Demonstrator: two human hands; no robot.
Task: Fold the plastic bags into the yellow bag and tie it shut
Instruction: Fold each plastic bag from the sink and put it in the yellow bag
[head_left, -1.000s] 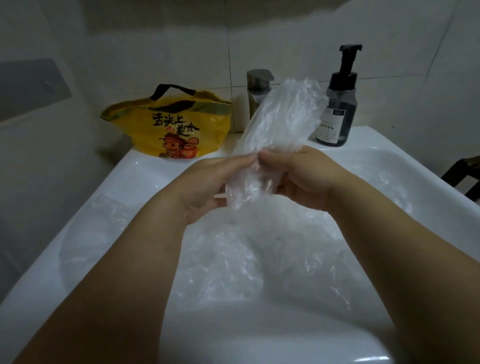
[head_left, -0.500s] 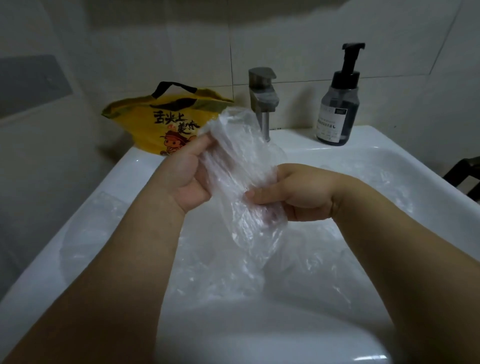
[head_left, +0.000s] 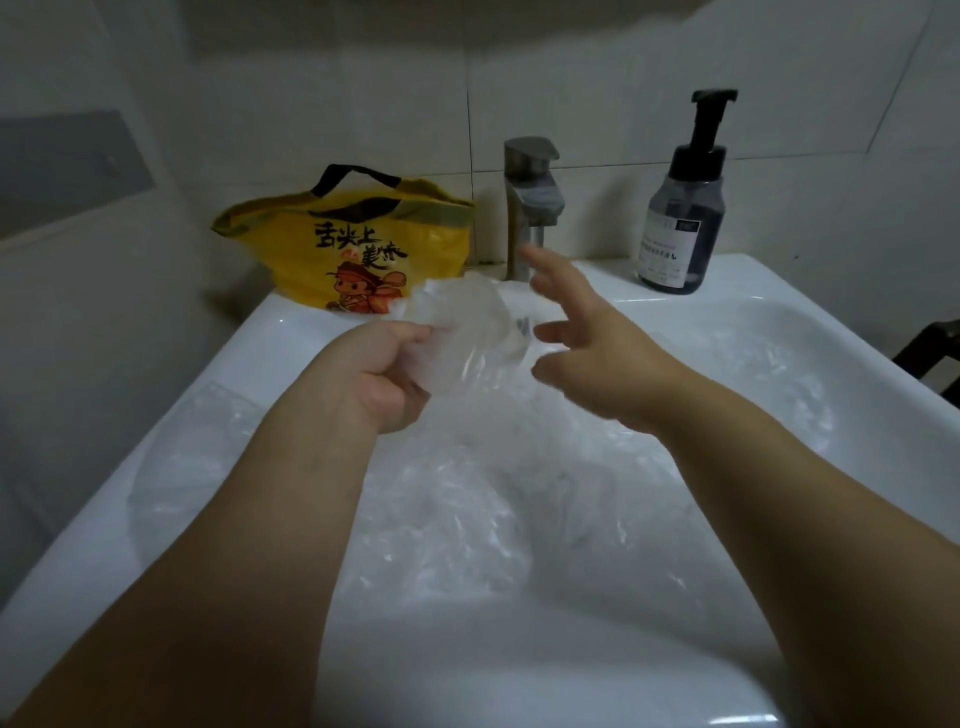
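Note:
A yellow bag (head_left: 343, 244) with black handles and a cartoon print stands on the sink's back left corner, its mouth open. My left hand (head_left: 382, 366) pinches a folded clear plastic bag (head_left: 470, 332) just in front of the yellow bag. My right hand (head_left: 582, 338) hovers beside that bag, fingers spread, holding nothing. More clear plastic bags (head_left: 498, 499) lie crumpled in the basin below both arms.
The white sink (head_left: 810, 312) fills most of the view. A metal tap (head_left: 530, 202) stands at the back centre, a dark pump bottle (head_left: 683, 208) to its right. Tiled walls close in behind and on the left. A dark chair edge (head_left: 930, 353) shows at far right.
The folded clear bag has gone from both hands to the left hand alone and dropped lower, toward the yellow bag. My right hand let go and opened.

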